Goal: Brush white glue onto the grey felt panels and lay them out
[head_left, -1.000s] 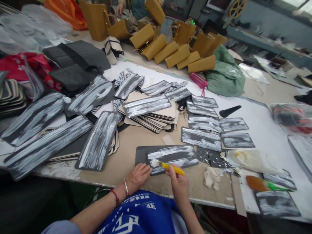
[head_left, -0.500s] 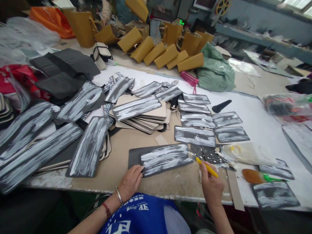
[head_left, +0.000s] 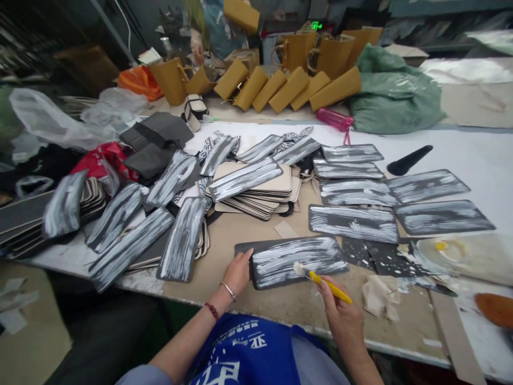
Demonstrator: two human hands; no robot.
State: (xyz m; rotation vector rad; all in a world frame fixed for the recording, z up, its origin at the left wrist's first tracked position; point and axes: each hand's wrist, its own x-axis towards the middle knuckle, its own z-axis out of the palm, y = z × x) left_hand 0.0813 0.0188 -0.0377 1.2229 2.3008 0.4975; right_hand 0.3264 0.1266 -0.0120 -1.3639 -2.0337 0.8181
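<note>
A dark grey rounded panel (head_left: 320,248), streaked with white paste, lies near the table's front edge, overlapping another dark piece (head_left: 244,247) on its left. The fingers of my left hand (head_left: 239,272) grip its left end. My right hand (head_left: 344,318) is closed round a yellow-handled brush (head_left: 336,290). The whitish bristles touch the panel's lower middle. Right of the panel lies a splattered dark sheet (head_left: 360,254), next to a pale bag of paste (head_left: 452,254) with a yellow spot. A crumpled cloth (head_left: 380,297) is close to my right hand.
Several pasted panels (head_left: 355,222) lie right and left, others on a cream-edged stack (head_left: 252,206). A black tapered piece (head_left: 409,160) and pink pouch (head_left: 334,118) are farther back. Mustard bags (head_left: 288,88) and a green sack (head_left: 396,93) line the back; a person stands behind them.
My right hand has brought the brush from the panel's right end leftward onto its middle. My left hand remains at the left end. The view has turned left.
</note>
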